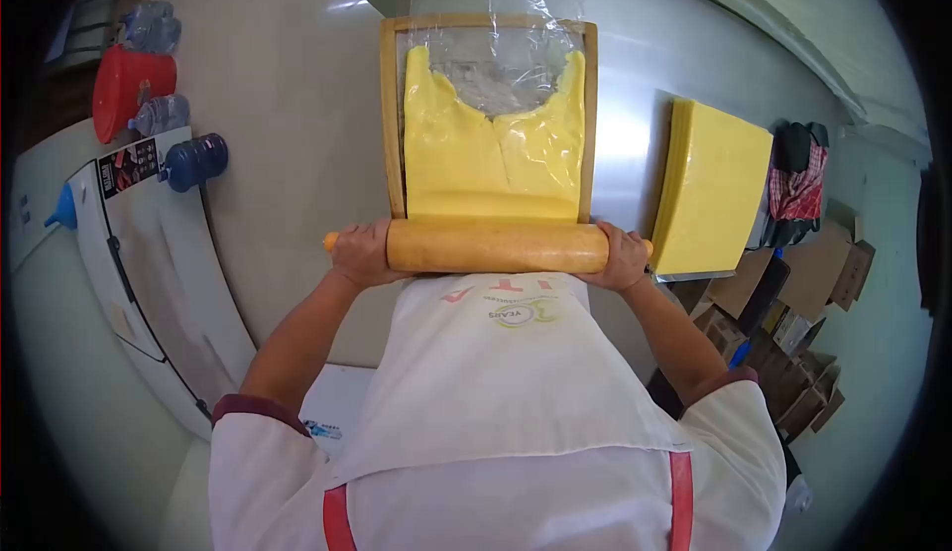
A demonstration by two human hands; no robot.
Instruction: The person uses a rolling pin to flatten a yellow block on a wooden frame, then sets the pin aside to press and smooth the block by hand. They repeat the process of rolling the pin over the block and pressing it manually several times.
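My left hand (363, 253) is wrapped round the left handle of a large wooden rolling pin (496, 246). Round its right handle closes my right hand (624, 256). The pin lies across the near end of a wooden frame (391, 124), close against my apron. Inside the frame a yellow dough-like sheet (494, 159) is spread under clear plastic film (535, 10). Its far edge is ragged and dips in the middle, while the film runs out past the frame's far side. The pin hides the sheet's near edge.
A stack of yellow sheets (716, 189) sits on the metal table (288, 85) to the right. Beyond it are a checked cloth (798, 179) and cardboard boxes (823, 263). At left stand a white chest freezer (159, 244), a red bucket (129, 90) and large water bottles (195, 162).
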